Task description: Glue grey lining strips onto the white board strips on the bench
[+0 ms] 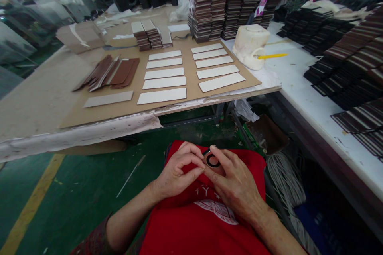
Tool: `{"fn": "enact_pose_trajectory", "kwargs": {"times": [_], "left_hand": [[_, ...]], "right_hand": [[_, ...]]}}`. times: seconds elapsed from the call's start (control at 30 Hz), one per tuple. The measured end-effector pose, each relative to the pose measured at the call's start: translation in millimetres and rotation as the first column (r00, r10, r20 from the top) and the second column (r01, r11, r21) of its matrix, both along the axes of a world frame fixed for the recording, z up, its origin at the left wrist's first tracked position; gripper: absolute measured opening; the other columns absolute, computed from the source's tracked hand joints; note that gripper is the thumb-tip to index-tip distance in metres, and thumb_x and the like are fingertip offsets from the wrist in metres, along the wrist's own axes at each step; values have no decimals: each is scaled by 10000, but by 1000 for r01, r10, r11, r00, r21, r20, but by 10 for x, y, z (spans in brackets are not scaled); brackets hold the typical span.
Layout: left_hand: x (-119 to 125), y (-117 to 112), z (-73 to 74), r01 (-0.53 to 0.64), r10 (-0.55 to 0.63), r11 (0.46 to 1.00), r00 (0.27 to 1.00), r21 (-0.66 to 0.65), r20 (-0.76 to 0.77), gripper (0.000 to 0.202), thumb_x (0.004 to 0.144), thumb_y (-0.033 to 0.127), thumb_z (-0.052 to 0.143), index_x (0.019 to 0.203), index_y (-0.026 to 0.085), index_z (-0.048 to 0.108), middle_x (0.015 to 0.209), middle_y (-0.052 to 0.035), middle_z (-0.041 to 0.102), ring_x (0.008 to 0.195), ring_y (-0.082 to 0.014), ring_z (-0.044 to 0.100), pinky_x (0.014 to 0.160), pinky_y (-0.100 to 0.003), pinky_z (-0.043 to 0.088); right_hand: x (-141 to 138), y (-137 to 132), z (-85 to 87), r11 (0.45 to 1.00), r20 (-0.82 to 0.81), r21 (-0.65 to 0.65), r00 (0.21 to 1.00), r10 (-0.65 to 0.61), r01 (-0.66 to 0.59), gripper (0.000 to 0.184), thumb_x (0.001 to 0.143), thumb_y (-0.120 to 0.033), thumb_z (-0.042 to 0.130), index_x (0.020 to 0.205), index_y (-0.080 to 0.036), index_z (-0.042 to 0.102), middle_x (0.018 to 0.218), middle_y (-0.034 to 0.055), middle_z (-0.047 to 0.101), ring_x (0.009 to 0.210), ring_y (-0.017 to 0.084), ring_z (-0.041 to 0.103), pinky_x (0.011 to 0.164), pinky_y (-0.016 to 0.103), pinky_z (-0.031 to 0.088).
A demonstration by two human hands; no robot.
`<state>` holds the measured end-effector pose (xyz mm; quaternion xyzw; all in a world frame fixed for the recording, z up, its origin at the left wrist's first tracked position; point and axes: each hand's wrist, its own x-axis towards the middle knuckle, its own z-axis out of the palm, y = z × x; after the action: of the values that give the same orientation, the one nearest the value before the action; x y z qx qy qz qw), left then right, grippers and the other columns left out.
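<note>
Both hands in the lap: left hand (pixel 176 175) and right hand (pixel 231 185) fingertips pinching a small black ring (pixel 212 161), perhaps tape, steadying it.

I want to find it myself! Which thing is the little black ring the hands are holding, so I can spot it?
Look at the bottom middle, where a red apron covers the person's lap. The left hand and right hand meet there, and the small black ring sits between their fingertips. It is the only round black thing there; the pale strips on the table are flat and straight.
</note>
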<state>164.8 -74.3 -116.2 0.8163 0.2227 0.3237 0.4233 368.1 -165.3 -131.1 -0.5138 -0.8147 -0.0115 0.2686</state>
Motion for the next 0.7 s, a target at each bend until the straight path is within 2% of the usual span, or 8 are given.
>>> {"fn": "enact_pose_trajectory", "kwargs": {"times": [0.17, 0.3, 0.37, 0.43, 0.5, 0.6, 0.63, 0.7], "left_hand": [[23, -34, 59, 48, -34, 990, 994, 135, -100, 72, 934, 124, 551, 942, 195, 556, 1037, -55, 567, 1042, -192, 507, 948, -368, 426], [10, -65, 12, -28, 44, 987, 994, 160, -97, 74, 952, 137, 488, 944, 203, 521, 1055, -63, 527, 1053, -205, 481, 990, -398, 399], [-28, -58, -37, -143, 151, 981, 987, 132, -58, 79, 969, 158, 463, 942, 207, 519, 1057, -62, 509, 1056, -204, 486, 993, -394, 400], [-88, -31, -94, -290, 292, 954, 956, 78, -12, 91, 987, 202, 452, 930, 205, 523, 1057, -63, 504, 1056, -206, 501, 966, -376, 414], [-157, 5, -147, -389, 389, 921, 921, -10, 3, 159, 1007, 259, 427, 911, 196, 537, 1034, -65, 526, 1016, -205, 529, 918, -355, 427], [-227, 28, -202, -376, 370, 916, 926, -140, -71, 305, 1031, 290, 356, 826, 187, 558, 885, -42, 573, 841, -176, 555, 802, -316, 430], [-232, 21, -212, -354, 342, 924, 934, -147, -104, 291, 1024, 274, 371, 828, 186, 569, 888, -43, 586, 840, -173, 563, 801, -312, 431], [-207, -15, -218, -312, 296, 943, 945, -117, -138, 128, 967, 203, 472, 933, 185, 594, 1066, -75, 598, 999, -194, 577, 882, -324, 444]], "right_hand": [[-18, 10, -35, 1000, -20, 7, 1000, -13, 13, 490, 869, -36, 555, 1278, -300, 618, 1541, 99, 322, 1228, 354, 445, 878, 540, 565], [-11, 0, -65, 999, -29, 4, 999, -34, 34, 550, 850, -7, 527, 1326, -275, 593, 1548, 111, 320, 1239, 353, 441, 907, 559, 553], [4, -12, -78, 999, -48, 7, 998, -47, 48, 566, 839, 6, 511, 1325, -272, 594, 1546, 118, 322, 1235, 347, 450, 898, 556, 555], [22, -26, -96, 998, -80, -3, 995, -59, 59, 589, 817, 23, 501, 1318, -270, 597, 1544, 126, 323, 1236, 339, 458, 895, 545, 555], [41, -37, -119, 998, -119, -11, 991, -69, 68, 623, 796, 35, 502, 1332, -270, 586, 1549, 134, 314, 1247, 333, 460, 907, 535, 549], [64, -40, -158, 996, -175, -4, 981, -86, 86, 659, 782, 45, 515, 1356, -274, 568, 1564, 134, 295, 1271, 331, 456, 943, 540, 525], [68, -38, -167, 996, -189, -2, 978, -93, 94, 665, 780, 49, 517, 1357, -278, 568, 1568, 130, 293, 1278, 330, 454, 954, 543, 518], [70, -30, -177, 995, -215, -4, 972, -97, 99, 675, 775, 57, 517, 1356, -283, 570, 1572, 123, 291, 1295, 327, 444, 973, 541, 505]]}}
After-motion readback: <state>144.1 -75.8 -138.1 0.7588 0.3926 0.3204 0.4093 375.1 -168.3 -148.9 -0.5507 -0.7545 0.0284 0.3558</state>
